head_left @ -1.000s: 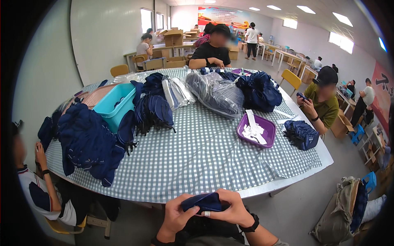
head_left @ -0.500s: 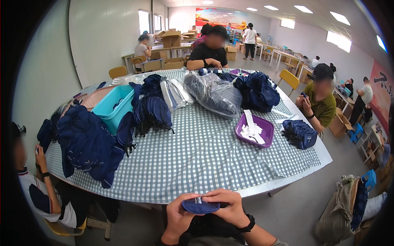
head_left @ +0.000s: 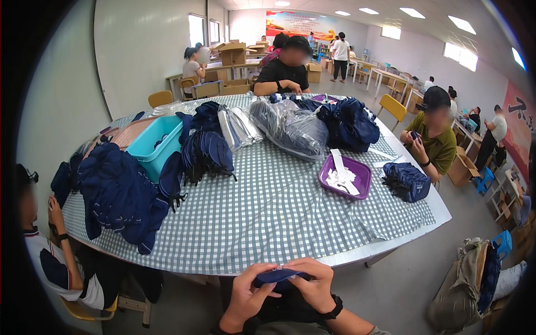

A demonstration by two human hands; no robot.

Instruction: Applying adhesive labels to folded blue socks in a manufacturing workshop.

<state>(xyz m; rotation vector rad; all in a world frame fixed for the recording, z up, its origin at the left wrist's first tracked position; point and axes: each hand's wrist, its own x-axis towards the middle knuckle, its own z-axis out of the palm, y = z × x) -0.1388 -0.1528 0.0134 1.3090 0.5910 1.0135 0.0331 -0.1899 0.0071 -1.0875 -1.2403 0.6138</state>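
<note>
Just off the table's near edge, both my hands hold a small navy oval fabric piece (head_left: 276, 276). My left hand (head_left: 245, 297) grips its left end, with the thumb underneath. On the opposite end my right hand (head_left: 316, 286) is closed, fingers over the top edge. The piece is bent and tilted so its upper face is mostly foreshortened; its kind is not clear. Beyond my hands lies the checked tablecloth (head_left: 251, 223). At the left are a big heap of navy fabric pieces (head_left: 117, 192) and a fanned stack of navy pieces with dark straps (head_left: 207, 156).
A turquoise bin (head_left: 146, 146) stands behind the heap. Further right are a clear plastic bag (head_left: 293, 131), a navy bundle (head_left: 352, 125), a purple tray (head_left: 365, 187) with white slips, and a small navy stack (head_left: 410, 181). People sit around the table at left, far side and right.
My hands have tilted and bent the navy fabric piece, so its face with the small white label has turned from view. My left thumb has come up beneath it.
</note>
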